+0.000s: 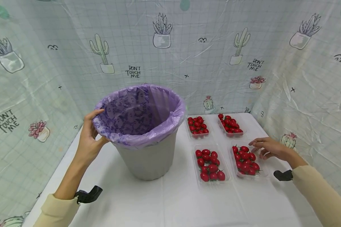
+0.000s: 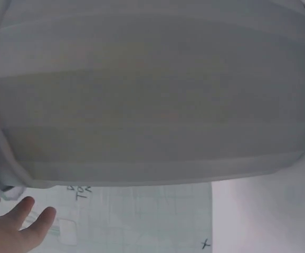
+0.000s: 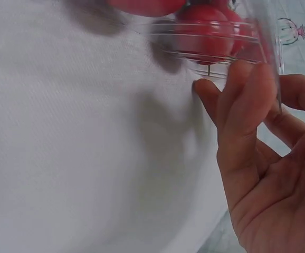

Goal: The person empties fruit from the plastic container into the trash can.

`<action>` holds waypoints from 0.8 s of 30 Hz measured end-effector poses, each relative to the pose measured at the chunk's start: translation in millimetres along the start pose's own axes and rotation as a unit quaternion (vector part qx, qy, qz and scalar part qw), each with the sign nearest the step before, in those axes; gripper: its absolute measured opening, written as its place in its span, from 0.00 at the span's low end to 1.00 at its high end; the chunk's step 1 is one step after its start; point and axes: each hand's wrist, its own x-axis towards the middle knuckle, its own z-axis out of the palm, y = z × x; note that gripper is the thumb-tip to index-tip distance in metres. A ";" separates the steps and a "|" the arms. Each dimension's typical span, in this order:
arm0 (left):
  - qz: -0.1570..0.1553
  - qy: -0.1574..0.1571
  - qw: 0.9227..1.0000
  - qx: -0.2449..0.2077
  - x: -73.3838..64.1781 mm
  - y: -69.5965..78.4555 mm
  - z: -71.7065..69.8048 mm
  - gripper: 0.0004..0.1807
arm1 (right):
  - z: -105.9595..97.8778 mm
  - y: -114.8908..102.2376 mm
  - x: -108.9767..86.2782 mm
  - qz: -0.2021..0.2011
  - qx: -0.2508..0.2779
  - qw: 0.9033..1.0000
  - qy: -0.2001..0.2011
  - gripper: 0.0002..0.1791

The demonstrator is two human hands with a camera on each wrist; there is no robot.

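Observation:
A grey trash bin [image 1: 147, 162] stands on the white table, lined with a purple patterned garbage bag [image 1: 166, 124] folded over its rim. My left hand [image 1: 89, 138] grips the bin's left rim through the bag; its fingers also show low in the left wrist view. At the right, my right hand [image 1: 274, 148] pinches the right edge of a clear plastic box [image 1: 257, 175] of small red tomatoes [image 1: 245, 162]. In the right wrist view the thumb and fingers [image 3: 247, 105] lie on either side of that edge. The bin's floor is hidden.
Left of that box lies another tomato box [image 1: 211, 165]. Two more boxes, one at the back middle [image 1: 198, 126] and one at the back right [image 1: 230, 124], hold tomatoes too. A cactus-printed curtain [image 1: 176, 56] encloses the table [image 1: 173, 205] at the back and sides.

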 end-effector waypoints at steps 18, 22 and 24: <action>-0.015 -0.003 0.999 -0.041 1.2 3.7 1.0 0.43 | 17.3 29.8 0.0 -0.056 0.094 0.992 0.064 0.28; -0.017 -0.003 0.999 -0.037 1.1 3.7 0.8 0.43 | 19.6 31.9 -1.8 -0.083 0.091 0.989 0.079 0.26; -0.018 -0.005 0.999 -0.038 1.4 3.4 0.7 0.43 | 19.4 32.0 -3.4 -0.093 0.087 0.988 0.088 0.25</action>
